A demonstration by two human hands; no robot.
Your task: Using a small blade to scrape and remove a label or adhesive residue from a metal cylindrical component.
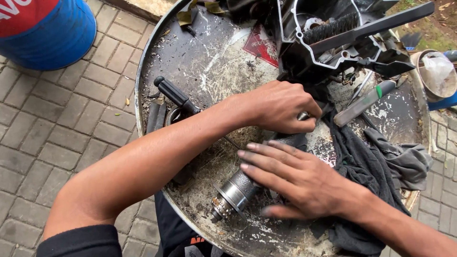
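Note:
My right hand (297,178) lies flat, fingers together, on a grey metal cylindrical motor part (235,192) that rests on the round, scratched metal tabletop (200,62). The part's geared end points toward the near rim. My left hand (281,105) reaches across above it, fingers curled around a small metal piece (303,115) at the far end of the part. A dark grey rag (371,157) lies under and beside my right wrist.
A black-handled screwdriver (176,94) lies left of my left forearm. A black engine casing (333,38) stands at the table's far side, with a green-handled tool (364,102) beside it. A blue drum (47,28) stands on the paving at upper left.

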